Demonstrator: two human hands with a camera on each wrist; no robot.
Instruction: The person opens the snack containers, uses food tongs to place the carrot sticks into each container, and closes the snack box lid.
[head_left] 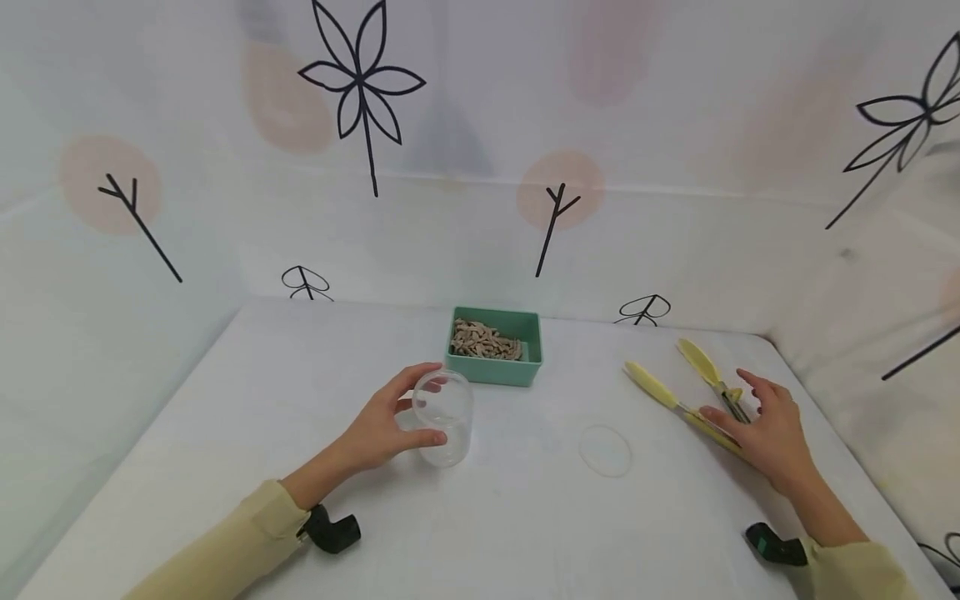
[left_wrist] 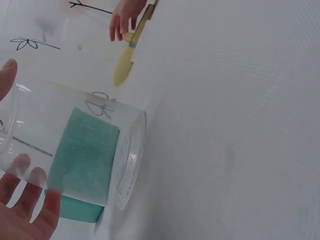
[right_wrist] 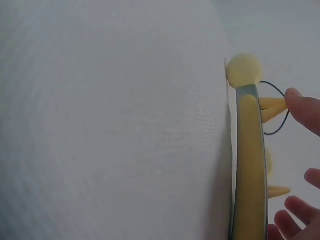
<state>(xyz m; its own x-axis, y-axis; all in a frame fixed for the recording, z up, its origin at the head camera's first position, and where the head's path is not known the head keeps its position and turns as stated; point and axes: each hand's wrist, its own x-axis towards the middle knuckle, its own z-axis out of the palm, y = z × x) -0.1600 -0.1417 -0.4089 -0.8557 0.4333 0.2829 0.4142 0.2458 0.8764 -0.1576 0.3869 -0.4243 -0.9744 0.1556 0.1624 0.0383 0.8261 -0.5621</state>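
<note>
My left hand (head_left: 381, 431) holds a clear, see-through jar (head_left: 456, 429) standing upright on the table, thumb on the near side and fingers round the far side. The left wrist view shows several fingertips through the wall of the jar (left_wrist: 85, 145). Over at the right, my right hand (head_left: 776, 429) is spread above yellow-and-metal tongs (head_left: 693, 417), which lie with their arms apart. In the right wrist view the thumb (right_wrist: 304, 111) is at a small yellow peg on the tongs (right_wrist: 250, 165), and the other fingers are loosely bent beside the handle.
A green tub (head_left: 493, 371) holding many small grey-brown pieces (head_left: 483, 340) stands at the back of the table, just behind the jar. A thin clear ring-shaped piece (head_left: 605, 451) lies flat between the hands. A patterned white cloth (head_left: 450, 242) rises behind the table.
</note>
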